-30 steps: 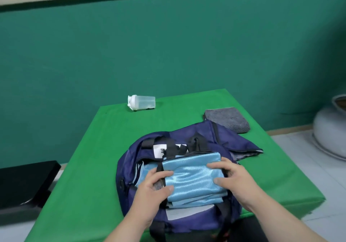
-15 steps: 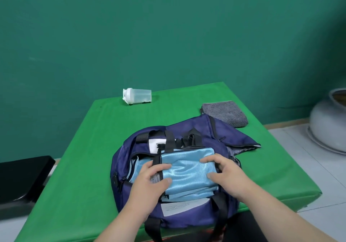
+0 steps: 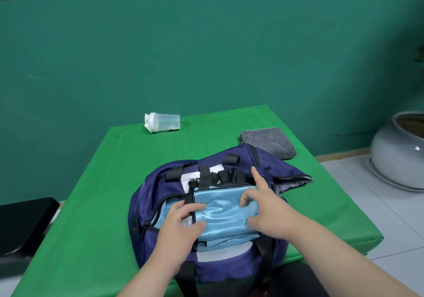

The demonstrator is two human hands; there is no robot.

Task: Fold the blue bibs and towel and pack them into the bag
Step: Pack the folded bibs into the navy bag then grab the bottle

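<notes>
A navy bag (image 3: 160, 188) lies open on the green table (image 3: 96, 205), near its front edge. A stack of folded, shiny light-blue bibs (image 3: 224, 214) sits in the bag's mouth, partly under a black strap. My left hand (image 3: 179, 225) holds the left part of the stack between fingers and thumb. My right hand (image 3: 270, 214) grips the stack's right end, its index finger raised against the bag's upper rim. A folded grey towel (image 3: 268, 141) lies on the table behind the bag at the right.
A clear plastic shaker bottle (image 3: 163, 122) lies on its side at the table's far edge. A large grey ceramic pot (image 3: 399, 154) stands on the tiled floor at the right. A black seat (image 3: 23, 223) is at the left of the table.
Both hands have pushed the blue stack deeper into the bag's mouth. My right index finger has lifted off the stack up to the bag's rim.
</notes>
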